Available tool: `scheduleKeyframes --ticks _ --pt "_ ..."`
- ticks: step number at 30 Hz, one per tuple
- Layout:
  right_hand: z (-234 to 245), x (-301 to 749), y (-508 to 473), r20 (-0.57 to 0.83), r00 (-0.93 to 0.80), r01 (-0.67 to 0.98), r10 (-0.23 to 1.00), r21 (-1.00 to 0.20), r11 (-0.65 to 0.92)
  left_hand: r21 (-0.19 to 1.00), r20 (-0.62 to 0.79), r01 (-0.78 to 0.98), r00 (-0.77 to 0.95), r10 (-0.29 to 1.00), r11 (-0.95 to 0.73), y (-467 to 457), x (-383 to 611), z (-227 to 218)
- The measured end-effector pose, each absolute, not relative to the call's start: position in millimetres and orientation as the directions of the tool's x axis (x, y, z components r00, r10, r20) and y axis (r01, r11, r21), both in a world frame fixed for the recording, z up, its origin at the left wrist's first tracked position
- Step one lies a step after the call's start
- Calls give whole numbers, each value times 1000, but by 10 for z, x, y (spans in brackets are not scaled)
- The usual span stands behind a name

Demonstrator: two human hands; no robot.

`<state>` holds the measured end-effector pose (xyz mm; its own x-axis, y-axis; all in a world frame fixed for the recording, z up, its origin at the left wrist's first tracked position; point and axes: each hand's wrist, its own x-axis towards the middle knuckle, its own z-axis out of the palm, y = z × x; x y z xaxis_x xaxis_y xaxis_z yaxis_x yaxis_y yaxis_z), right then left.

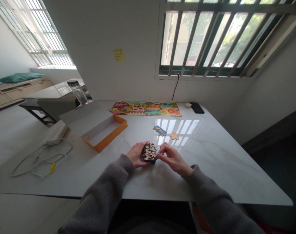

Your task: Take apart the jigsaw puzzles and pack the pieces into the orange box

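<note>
A thick stack of jigsaw puzzle pieces (150,151), edges facing up, is gripped in my left hand (137,154) just above or on the white table. My right hand (171,159) is at the stack's right side, thumb and forefinger pinched on a single puzzle piece (160,154) partly hidden by the fingers. Whether that piece is fully apart from the stack I cannot tell. Beyond my hands lie a few blue puzzle pieces (160,130), close together, and a light orange puzzle piece (174,136) to their right.
An orange-rimmed open box (111,136) stands at the left. A colourful picture sheet (145,109) lies along the wall. At the back right are a black phone (197,108) and a small white object (187,105). A white cable (62,159) coils at the far left.
</note>
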<state>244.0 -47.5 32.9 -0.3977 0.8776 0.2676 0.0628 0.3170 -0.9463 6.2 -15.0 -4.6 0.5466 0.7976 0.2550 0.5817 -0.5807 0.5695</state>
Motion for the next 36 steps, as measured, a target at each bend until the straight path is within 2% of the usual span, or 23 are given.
scheduleKeyframes --ticks 3,8,14,18,20,22,25,28,30,33,36 --pt "314 2372 -551 199 -466 152 862 -942 300 575 264 578 538 801 -578 -152 64 -44" --pt "221 2310 -571 203 -411 265 889 -906 329 588 230 561 575 785 -583 -116 25 -84" --pt "96 2311 -558 238 -453 492 859 -737 463 593 229 555 579 783 -583 -110 9 -105" --pt "96 2356 -576 199 -470 531 860 -714 456 575 256 558 572 779 -599 -145 36 -72" --pt "119 2416 -527 230 -438 532 869 -713 457 562 263 572 561 785 -597 -159 55 -55" --pt "136 2498 -404 317 -363 558 876 -679 477 550 271 583 553 788 -598 -165 73 -42" --pt "117 2626 -99 457 -300 698 838 -494 519 536 288 584 552 782 -609 -167 97 -27" --pt "55 2695 227 457 -258 877 851 -258 405 530 304 582 549 779 -617 -173 114 -14" --pt "15 2693 400 438 -212 938 874 -160 308 529 309 586 540 783 -613 -179 121 -9" --pt "-20 2645 582 402 -147 971 904 -116 210 533 307 587 537 786 -609 -185 123 -5" --pt "-31 2597 701 332 -108 972 937 -164 170 537 308 583 537 785 -609 -182 118 -3"
